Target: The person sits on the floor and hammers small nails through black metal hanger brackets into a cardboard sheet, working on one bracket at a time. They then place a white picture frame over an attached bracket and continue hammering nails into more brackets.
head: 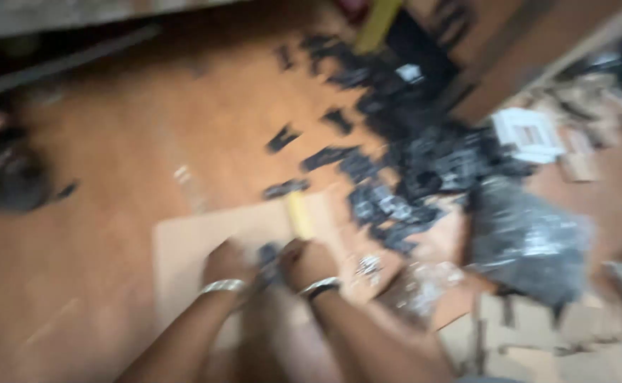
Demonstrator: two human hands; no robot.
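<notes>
Both hands, left hand (pixel 227 264) and right hand (pixel 308 262), pinch a small dark part (pixel 269 257) between them over a cardboard sheet (pixel 183 248) on the wooden floor (pixel 98 234); loose black parts (pixel 396 163) lie up-right; blur hides its axis.

An orange-brown floor (pixel 112 213) is seen across the blurred frame. A flat sheet of cardboard (pixel 190 248) is laid on it at lower centre. Small black pieces (pixel 396 142) are scattered and heaped toward the upper right, beside a dark plastic bag (pixel 531 241).
</notes>
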